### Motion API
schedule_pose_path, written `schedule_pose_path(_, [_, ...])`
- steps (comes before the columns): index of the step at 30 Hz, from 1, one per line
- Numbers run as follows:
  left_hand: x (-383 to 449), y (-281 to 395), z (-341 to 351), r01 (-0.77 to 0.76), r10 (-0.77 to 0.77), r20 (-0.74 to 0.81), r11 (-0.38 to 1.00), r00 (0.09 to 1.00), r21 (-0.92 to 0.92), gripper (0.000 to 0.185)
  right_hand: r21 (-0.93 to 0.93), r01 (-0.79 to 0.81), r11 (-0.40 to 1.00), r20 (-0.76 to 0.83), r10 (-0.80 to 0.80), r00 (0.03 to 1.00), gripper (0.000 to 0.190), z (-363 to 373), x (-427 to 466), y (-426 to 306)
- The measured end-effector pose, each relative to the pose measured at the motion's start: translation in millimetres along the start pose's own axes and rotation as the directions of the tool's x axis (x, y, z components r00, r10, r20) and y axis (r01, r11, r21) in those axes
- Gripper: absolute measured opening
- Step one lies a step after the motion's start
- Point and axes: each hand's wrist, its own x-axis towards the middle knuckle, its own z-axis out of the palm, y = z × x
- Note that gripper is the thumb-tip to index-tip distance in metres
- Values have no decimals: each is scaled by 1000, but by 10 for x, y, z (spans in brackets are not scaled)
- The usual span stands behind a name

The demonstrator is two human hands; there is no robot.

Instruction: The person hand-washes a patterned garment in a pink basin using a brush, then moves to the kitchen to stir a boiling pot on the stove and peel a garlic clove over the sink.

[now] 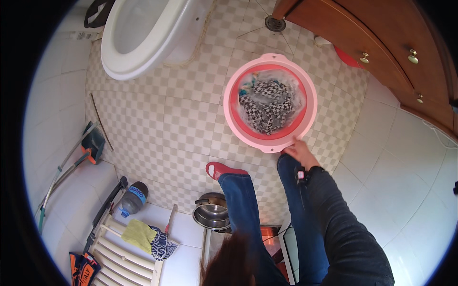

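Observation:
A pink plastic basin [233, 123] sits on the tiled floor in front of my feet. In it lies wet houndstooth-patterned cloth [272, 94] in black and white, surrounded by foamy water. A bit of teal, multicoloured fabric [247, 87] shows at its left side. My right hand [300, 153] grips the basin's near rim, right of the lower handle tab; part of the fingers is hidden under the rim. My left hand is out of view.
A white toilet [168, 39] stands at the upper left, a wooden cabinet [386, 35] at the upper right. A floor drain [275, 23] lies beyond the basin. Near my feet are a metal pot [212, 214], a large plastic bottle [134, 198], a slatted rack [125, 264] and a dustpan [93, 143].

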Motion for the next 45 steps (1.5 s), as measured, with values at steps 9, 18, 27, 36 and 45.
schedule_pose_path(9, [-70, -423, 97, -30, 30, 42, 1000, 999, -6, 21, 321, -112, 941, 168, 60, 984, 32, 601, -505, 58])
schedule_pose_path(18, [-225, -688, 280, -8, 9, 20, 998, 1000, -54, 24, 512, 18, 859, 326, -214, 921, 26, 1899, -297, -714])
schedule_pose_path(27, [-22, -361, 41, -56, 54, -16, 988, 998, -141, 16, 455, -57, 889, 890, -455, 9, 30, 2819, 62, -1704])
schedule_pose_path(36, [139, -285, -263, 143, -123, 88, 948, 988, -284, 16, -535, 595, 600, 744, 0, 668, 46, 3434, -217, -125])
schedule_pose_path(45, [-73, -724, 248, 82, -217, -182, 829, 959, -553, 14, -623, 717, -311, 550, 478, 685, 76, 2939, -934, 3650])
